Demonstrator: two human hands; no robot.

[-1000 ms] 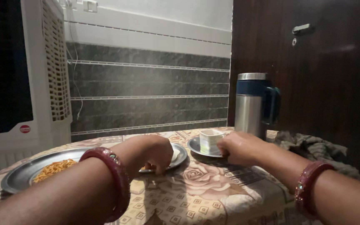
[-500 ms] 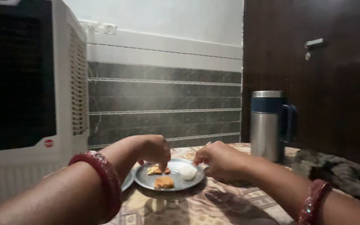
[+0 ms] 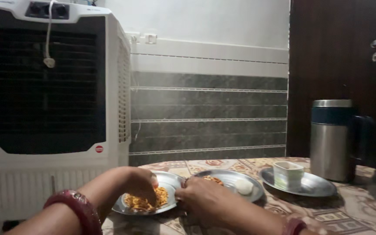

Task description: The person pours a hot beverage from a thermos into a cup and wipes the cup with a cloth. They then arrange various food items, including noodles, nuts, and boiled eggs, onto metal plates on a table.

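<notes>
The left hand (image 3: pixel 142 187) now sits on the steel plate of orange fried strands (image 3: pixel 146 201), fingers bunched as if pinching some, though the grip is too dim to confirm. A second ago it hovered at the middle plate (image 3: pixel 233 179) of biscuits and a white sweet. The right hand (image 3: pixel 203 201) has left the cup (image 3: pixel 287 175) on its saucer (image 3: pixel 310 185) and curls at the plates' shared edge, seemingly empty. The flask (image 3: pixel 334 139) stands behind on the patterned surface (image 3: pixel 349 213).

Three plates (image 3: pixel 170 179) in a row (table (image 3: pixel 362 217)), flask (image 3: pixel 332 139) behind
</notes>
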